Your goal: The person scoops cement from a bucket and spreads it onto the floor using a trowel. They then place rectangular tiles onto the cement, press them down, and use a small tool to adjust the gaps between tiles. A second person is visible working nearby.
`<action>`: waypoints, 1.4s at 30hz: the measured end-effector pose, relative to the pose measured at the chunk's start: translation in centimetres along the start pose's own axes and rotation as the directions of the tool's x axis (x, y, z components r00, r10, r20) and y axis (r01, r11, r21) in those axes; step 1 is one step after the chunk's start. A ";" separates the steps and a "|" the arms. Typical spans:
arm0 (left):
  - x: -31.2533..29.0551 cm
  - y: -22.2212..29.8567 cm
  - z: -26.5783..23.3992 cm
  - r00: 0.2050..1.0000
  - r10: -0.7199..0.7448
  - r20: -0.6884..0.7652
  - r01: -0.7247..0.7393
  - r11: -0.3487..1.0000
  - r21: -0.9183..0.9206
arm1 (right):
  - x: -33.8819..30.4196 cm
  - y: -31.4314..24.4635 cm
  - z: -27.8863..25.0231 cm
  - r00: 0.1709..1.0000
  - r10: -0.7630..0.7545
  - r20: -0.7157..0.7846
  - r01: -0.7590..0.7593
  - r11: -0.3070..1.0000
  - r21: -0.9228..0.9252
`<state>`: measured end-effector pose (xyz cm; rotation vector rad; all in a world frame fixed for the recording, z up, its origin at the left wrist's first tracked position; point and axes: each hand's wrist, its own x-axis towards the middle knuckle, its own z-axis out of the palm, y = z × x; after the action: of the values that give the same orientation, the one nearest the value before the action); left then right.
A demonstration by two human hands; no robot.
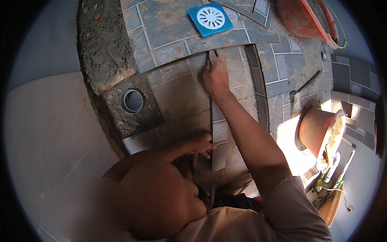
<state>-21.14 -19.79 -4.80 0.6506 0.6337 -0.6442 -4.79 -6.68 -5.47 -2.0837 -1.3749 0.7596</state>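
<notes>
A narrow strip of patterned grey tile (220,132) runs lengthwise between my two hands, over the tiled floor. At its far end is my right hand (217,76), closed, with the fingertips close to a raised tile edge; the end it grips is mostly covered. Beside the near end, my left hand (200,144) has bent fingers around the strip's long edge, partly in shadow. Left of the strip lies a dusty, stained floor tile (177,94). An open grey drain pipe (132,101) is set in rough mortar at that tile's left.
A blue square drain cover (210,18) with a white grate lies on far tiles. Red buckets stand at the far right (300,18) and right (314,129). A dark gap (257,80) runs right of my right hand. Wet mortar (102,42) borders the left wall.
</notes>
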 end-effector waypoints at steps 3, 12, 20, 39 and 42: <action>-0.1 -0.1 0.2 0.999 0.036 -0.025 -0.034 0.998 0.051 | 0.0 -0.7 1.5 0.973 -0.032 -0.228 -0.012 0.982 -0.187; -1.6 0.1 1.2 0.996 0.074 -0.053 -0.068 0.990 0.121 | -4.7 -5.5 8.3 0.952 -0.305 0.030 0.302 0.914 -0.270; -0.5 -1.2 0.6 0.996 0.089 -0.024 -0.090 0.994 -0.057 | -11.3 -3.5 -3.6 0.970 -0.123 -0.211 0.133 0.991 0.033; -8.7 3.1 1.7 0.920 0.381 -0.087 -0.373 0.923 0.100 | -17.6 -0.5 -12.1 0.900 0.436 0.006 -0.286 0.581 0.762; -10.2 4.3 2.8 0.914 0.355 -0.196 -0.352 0.935 0.048 | -17.0 -0.7 -11.5 0.918 0.396 0.017 -0.212 0.455 0.865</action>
<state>-23.63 -15.68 5.50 0.8256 0.6788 -0.2445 -2.75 -23.60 5.91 -1.4888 -0.3029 1.0726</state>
